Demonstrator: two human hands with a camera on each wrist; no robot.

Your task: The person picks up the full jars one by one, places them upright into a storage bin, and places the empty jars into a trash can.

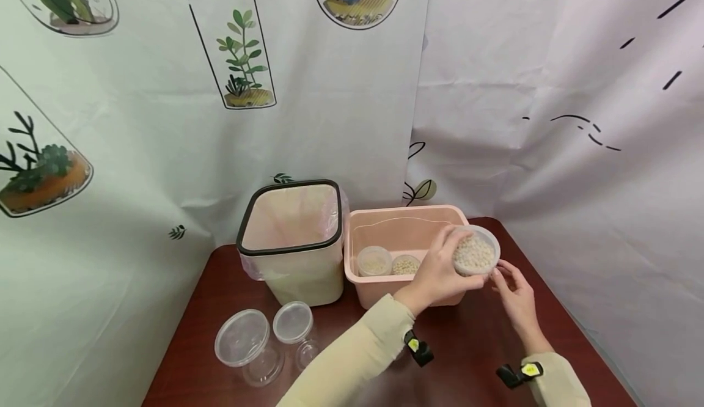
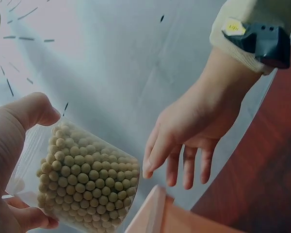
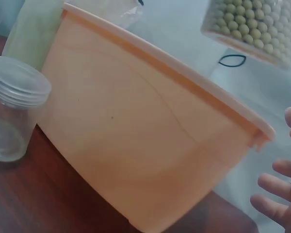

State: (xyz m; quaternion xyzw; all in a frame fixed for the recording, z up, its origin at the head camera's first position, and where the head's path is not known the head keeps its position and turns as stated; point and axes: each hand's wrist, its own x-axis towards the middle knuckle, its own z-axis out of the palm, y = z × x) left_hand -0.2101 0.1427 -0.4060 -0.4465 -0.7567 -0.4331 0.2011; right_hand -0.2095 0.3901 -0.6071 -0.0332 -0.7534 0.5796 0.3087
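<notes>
My left hand (image 1: 440, 275) grips a clear plastic jar (image 1: 475, 253) full of small round beige balls, its thumb and fingers spread around the jar near one end. The jar is tilted and held above the right end of a pink bin (image 1: 379, 286). Close by the jar's lower right is my right hand (image 1: 517, 300), its fingers loosely bent. In the left wrist view that right hand (image 2: 191, 119) hangs with relaxed fingers and a gap separates it from the jar (image 2: 89, 182). Inside the bin sit two containers (image 1: 375, 263) with similar pale contents.
A pale trash can (image 1: 299, 278) with a black rim and a plastic liner stands left of the bin. Two empty clear lidded jars (image 1: 242, 337) (image 1: 293, 321) stand at the table's front left. A printed cloth (image 1: 341, 113) hangs behind the dark red table (image 1: 192, 327).
</notes>
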